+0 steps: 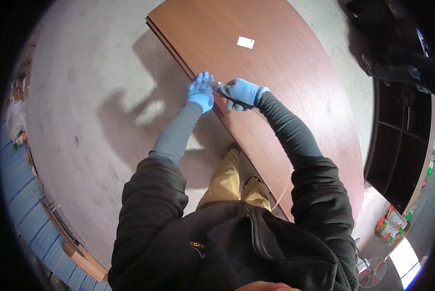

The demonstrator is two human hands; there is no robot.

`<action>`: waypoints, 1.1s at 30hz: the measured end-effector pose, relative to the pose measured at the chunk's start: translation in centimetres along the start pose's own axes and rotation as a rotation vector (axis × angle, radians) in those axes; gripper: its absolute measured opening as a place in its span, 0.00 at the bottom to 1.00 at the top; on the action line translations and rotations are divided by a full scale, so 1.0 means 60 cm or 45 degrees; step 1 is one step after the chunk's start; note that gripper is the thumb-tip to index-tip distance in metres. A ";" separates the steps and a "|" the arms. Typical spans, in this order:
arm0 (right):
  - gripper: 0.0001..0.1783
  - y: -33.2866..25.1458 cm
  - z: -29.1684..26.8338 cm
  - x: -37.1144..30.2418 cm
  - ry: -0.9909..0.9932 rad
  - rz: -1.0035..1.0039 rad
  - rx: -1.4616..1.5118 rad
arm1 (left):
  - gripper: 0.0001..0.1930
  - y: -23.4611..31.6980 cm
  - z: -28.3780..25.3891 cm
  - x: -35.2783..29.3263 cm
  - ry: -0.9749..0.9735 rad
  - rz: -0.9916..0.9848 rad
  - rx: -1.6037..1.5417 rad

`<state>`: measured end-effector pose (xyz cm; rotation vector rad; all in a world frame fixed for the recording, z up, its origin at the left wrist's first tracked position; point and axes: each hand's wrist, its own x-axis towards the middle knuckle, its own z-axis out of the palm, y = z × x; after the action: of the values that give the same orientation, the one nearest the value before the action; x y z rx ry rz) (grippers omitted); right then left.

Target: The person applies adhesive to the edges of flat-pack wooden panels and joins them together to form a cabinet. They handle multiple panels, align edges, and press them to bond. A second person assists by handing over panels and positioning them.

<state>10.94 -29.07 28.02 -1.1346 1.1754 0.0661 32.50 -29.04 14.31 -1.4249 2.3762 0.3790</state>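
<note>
My right hand (pixel 244 93), in a blue glove, is closed round a hand tool with a grey metal front (pixel 214 84) and a dark handle. The tool's front points left, toward my left hand (pixel 201 92). That hand, also in a blue glove, lies with its fingers stretched out at the long left edge of a brown wood-grain panel (pixel 295 97). The panel has one curved side, and a second layer shows beneath its far left edge. What the tool's tip touches is too small to make out.
A white card (pixel 245 42) lies on the panel. At the right stands a dark open shelf unit (pixel 396 131), with another person's leg (pixel 396 72) beyond it. A round fan (pixel 372 272) is at the lower right. Blue stacked material (pixel 31 199) lines the left.
</note>
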 end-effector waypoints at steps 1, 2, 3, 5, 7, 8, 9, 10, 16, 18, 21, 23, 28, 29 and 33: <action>0.40 -0.027 0.007 0.015 0.128 -0.186 -0.098 | 0.35 0.003 -0.001 0.000 -0.014 -0.005 0.060; 0.43 -0.047 0.011 0.032 0.297 -0.242 -0.083 | 0.32 0.004 -0.002 0.004 -0.145 -0.027 0.090; 0.45 -0.065 0.004 0.048 0.481 0.032 0.063 | 0.32 0.005 -0.001 0.000 -0.020 -0.030 -0.025; 0.47 -0.076 -0.037 0.062 0.828 0.137 0.318 | 0.32 0.005 0.001 -0.002 0.026 -0.023 -0.098; 0.42 -0.069 -0.089 0.056 1.068 -0.015 0.707 | 0.33 0.000 0.006 -0.005 0.066 -0.025 -0.196; 0.39 -0.070 -0.113 0.053 1.210 -0.056 0.860 | 0.33 -0.002 0.009 -0.006 0.073 -0.024 -0.208; 0.37 -0.070 -0.130 0.050 1.350 -0.065 1.022 | 0.33 -0.004 0.012 -0.006 0.079 -0.021 -0.220; 0.32 -0.070 -0.143 0.041 1.405 -0.120 1.112 | 0.33 -0.006 0.014 -0.006 0.073 -0.021 -0.191; 0.33 -0.104 -0.112 0.038 0.498 0.073 0.147 | 0.41 -0.001 0.010 -0.004 0.086 -0.055 -0.113; 0.35 -0.103 -0.117 0.046 0.506 0.039 0.281 | 0.45 0.001 -0.001 -0.009 -0.027 -0.058 -0.085; 0.42 -0.086 -0.178 0.061 0.938 0.095 0.432 | 0.52 0.005 -0.022 -0.017 -0.051 -0.048 -0.200; 0.42 -0.064 -0.233 0.068 1.172 0.079 0.496 | 0.56 0.013 -0.033 -0.021 -0.058 -0.064 -0.190; 0.37 -0.028 -0.344 0.103 1.291 0.065 0.716 | 0.57 0.040 -0.033 -0.006 -0.136 -0.131 -0.136; 0.36 -0.030 -0.361 0.116 1.255 0.067 0.723 | 0.57 0.041 -0.030 -0.002 -0.124 -0.139 -0.103; 0.27 -0.046 -0.405 0.176 1.006 -0.018 0.771 | 0.57 0.038 -0.016 -0.004 -0.076 -0.089 -0.120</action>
<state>0.54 -53.17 23.50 -0.6180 1.7166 -0.7642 30.42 -28.17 15.39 -1.5120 2.2819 0.5144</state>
